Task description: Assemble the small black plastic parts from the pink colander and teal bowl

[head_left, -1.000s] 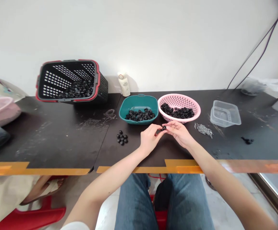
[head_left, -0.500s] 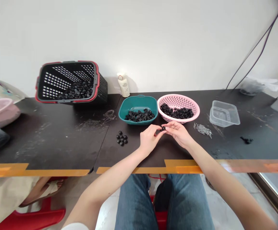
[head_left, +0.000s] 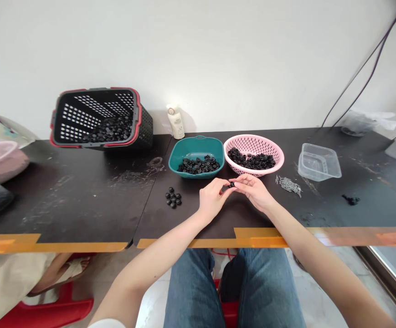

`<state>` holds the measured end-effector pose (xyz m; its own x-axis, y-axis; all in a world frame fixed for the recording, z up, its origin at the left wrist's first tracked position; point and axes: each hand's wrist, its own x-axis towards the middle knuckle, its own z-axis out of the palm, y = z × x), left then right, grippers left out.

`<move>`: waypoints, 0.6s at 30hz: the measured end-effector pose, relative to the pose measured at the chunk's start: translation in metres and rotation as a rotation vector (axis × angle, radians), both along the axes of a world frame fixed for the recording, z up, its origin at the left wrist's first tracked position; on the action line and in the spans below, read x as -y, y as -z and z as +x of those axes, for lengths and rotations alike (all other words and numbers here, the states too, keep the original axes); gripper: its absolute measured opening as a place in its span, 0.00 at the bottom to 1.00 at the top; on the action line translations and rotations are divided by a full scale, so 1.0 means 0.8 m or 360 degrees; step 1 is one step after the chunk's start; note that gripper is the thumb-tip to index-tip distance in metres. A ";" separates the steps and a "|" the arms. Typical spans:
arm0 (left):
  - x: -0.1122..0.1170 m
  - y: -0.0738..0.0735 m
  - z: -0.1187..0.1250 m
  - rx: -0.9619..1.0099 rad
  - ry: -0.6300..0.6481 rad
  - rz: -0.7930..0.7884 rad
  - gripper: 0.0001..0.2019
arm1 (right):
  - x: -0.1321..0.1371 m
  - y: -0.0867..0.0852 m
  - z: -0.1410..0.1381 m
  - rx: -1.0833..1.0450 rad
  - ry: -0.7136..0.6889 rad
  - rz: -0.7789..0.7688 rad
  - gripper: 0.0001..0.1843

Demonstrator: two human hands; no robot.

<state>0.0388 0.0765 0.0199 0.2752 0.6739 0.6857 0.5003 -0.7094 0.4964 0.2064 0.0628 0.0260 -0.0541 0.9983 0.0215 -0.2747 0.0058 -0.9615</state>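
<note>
My left hand (head_left: pixel 213 198) and my right hand (head_left: pixel 254 191) meet above the dark tabletop (head_left: pixel 81 205), just in front of the bowls. Between their fingertips is a small black ribbed ring (head_left: pixel 231 184), partly hidden by my fingers. Beyond my hands, a teal bowl (head_left: pixel 195 148) holds a heap of similar black pieces. A pink perforated basket (head_left: pixel 254 142) beside it holds more. Left of my left hand, a small group of black rings (head_left: pixel 173 197) stands on the table. To the right of my right hand lies a scatter of thin metal screws (head_left: pixel 288 186).
A black basket with a red rim (head_left: pixel 95 142) lies tilted on the left, holding black pieces. Behind the bowls stands a white bottle (head_left: pixel 175 123). On the right are a clear plastic tub (head_left: pixel 319 161) and a black clump (head_left: pixel 351 199). A seated person's leg (head_left: pixel 64 269) shows lower left.
My hands stay together on the small black ring, with only slight finger movement. The whole view has shifted very slightly as my head moved.
</note>
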 end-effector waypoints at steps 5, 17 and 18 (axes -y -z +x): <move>0.000 0.001 0.000 -0.0049 -0.0021 -0.0029 0.10 | 0.002 -0.001 -0.002 0.0049 0.0016 0.0021 0.12; -0.001 0.004 0.002 -0.0220 -0.0036 -0.0144 0.08 | -0.001 0.008 -0.003 0.0103 -0.0020 -0.0015 0.14; 0.000 0.003 0.002 -0.0212 -0.0032 -0.0155 0.07 | -0.001 0.008 -0.004 0.0088 -0.0020 -0.0042 0.14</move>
